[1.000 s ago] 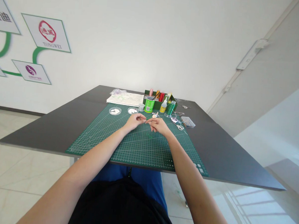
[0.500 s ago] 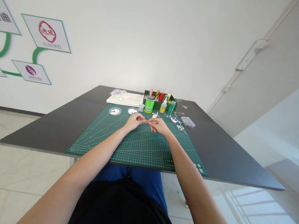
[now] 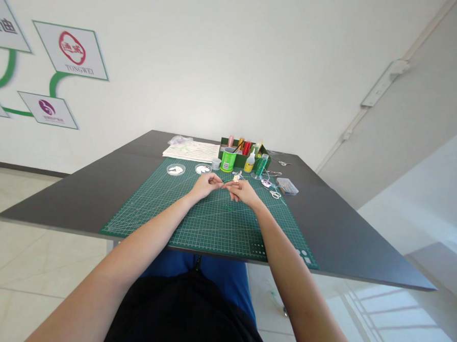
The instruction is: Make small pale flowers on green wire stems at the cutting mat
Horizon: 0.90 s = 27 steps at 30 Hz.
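My left hand (image 3: 205,185) and my right hand (image 3: 243,191) meet above the green cutting mat (image 3: 217,231), fingertips almost touching. Both are closed in a pinch on a thin green strand (image 3: 227,181) that looks like thread. Loose green thread (image 3: 229,208) shows against the mat just below the hands. Right behind my right hand lies a small pale, flower-like piece (image 3: 237,176), partly covered by the fingers. White-handled scissors (image 3: 275,194) rest to the right, beside a small tangle of pale thread and a shiny piece (image 3: 266,183).
Behind the hands stand a bright green can (image 3: 228,161), a glue bottle (image 3: 249,163), a green thread spool (image 3: 262,165) and a dark green box (image 3: 267,164) of coloured spools. Two shallow dishes (image 3: 176,170) sit at left; a clear plastic case (image 3: 287,186) lies at right.
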Each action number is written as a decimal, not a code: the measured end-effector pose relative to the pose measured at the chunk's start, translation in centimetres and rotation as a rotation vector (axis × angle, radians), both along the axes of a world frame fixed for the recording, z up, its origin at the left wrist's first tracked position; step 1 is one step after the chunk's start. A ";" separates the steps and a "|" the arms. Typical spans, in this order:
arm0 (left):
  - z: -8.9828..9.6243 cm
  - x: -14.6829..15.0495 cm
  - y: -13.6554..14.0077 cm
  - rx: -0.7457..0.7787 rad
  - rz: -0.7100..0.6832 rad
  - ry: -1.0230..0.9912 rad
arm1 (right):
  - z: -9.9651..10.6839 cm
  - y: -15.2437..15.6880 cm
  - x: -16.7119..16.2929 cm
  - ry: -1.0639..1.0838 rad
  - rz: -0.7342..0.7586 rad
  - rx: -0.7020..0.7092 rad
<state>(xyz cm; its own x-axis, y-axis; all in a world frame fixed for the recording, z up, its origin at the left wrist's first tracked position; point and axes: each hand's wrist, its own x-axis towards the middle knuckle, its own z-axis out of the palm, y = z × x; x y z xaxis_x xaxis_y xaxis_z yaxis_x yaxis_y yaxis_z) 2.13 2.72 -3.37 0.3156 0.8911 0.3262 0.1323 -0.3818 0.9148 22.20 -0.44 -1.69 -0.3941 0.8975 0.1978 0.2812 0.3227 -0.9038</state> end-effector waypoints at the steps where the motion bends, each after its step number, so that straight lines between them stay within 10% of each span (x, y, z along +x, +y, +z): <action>1: 0.0 0.0 0.0 0.000 -0.001 -0.002 | 0.0 0.0 0.0 0.001 -0.004 0.001; 27: 0.6 0.0 -0.7 -0.050 0.019 0.077 | 0.1 -0.2 0.1 -0.006 -0.004 0.010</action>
<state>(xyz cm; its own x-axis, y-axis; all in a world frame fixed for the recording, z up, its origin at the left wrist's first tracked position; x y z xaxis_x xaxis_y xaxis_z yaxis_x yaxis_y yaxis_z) 2.14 2.00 -2.80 0.3209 0.9117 0.2565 0.2100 -0.3325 0.9194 22.29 -0.63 -1.58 -0.3921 0.8969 0.2045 0.2875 0.3306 -0.8989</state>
